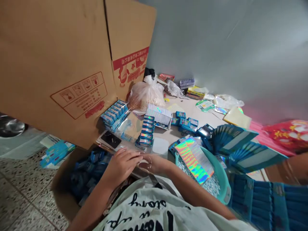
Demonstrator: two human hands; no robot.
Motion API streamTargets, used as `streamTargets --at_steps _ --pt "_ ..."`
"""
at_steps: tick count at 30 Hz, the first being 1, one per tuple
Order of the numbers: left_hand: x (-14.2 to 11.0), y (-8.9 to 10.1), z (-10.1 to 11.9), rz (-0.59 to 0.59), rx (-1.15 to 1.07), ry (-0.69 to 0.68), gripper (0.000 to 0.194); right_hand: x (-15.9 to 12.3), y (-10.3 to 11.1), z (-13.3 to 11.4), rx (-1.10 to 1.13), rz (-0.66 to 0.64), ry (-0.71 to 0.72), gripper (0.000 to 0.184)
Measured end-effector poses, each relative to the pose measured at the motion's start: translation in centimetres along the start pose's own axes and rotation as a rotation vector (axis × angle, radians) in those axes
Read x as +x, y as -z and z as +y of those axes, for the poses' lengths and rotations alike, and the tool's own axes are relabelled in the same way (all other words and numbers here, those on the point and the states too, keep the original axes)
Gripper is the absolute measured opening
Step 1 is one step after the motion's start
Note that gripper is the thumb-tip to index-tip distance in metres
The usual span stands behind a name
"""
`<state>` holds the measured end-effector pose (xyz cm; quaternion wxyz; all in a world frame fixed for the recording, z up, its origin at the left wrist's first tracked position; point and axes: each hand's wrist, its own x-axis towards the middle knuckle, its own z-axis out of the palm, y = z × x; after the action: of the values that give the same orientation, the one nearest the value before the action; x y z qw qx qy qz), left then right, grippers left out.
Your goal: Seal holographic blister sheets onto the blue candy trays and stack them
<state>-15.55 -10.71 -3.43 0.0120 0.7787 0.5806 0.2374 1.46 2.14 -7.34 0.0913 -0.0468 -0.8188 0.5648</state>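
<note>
My left hand [124, 165] reaches in from the lower left, its fingers bent together over the fingertips of my right hand [156, 163]. The two hands meet low at the table's front edge, in front of my shirt. A thin, clear, curved edge shows by my right fingers; what lies between the hands is hidden. Just beyond them stands a row of small blue boxes [146, 131], with a white sheet [160, 146] at its right. A dark phone [110, 139] lies behind my left hand.
A tall cardboard carton [72, 57] rises at the left. A brown box [62, 186] of blue packs sits below. At right are a teal basin [227, 189] with a shiny sticker sheet [194, 158], and fanned blue cards [235, 138]. A tied plastic bag [149, 91] stands behind.
</note>
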Motion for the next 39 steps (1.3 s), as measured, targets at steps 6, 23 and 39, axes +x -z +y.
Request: streamTargets --at_steps 6,23,39 --pt "-0.3 -1.3 -4.0 0.064 -0.186 -0.078 0.032 0.9 -1.1 0.2 -0.011 0.216 -0.089 0.028" --pt "-7.8 2.6 -10.1 0.284 -0.117 0.043 0.023 -3.7 -7.6 10.5 1.654 0.711 -0.567 0.049" --pt "-12.8 8.3 -10.2 0.244 0.149 0.09 0.023 7.5 -7.0 13.2 1.848 1.074 -0.02 0.058"
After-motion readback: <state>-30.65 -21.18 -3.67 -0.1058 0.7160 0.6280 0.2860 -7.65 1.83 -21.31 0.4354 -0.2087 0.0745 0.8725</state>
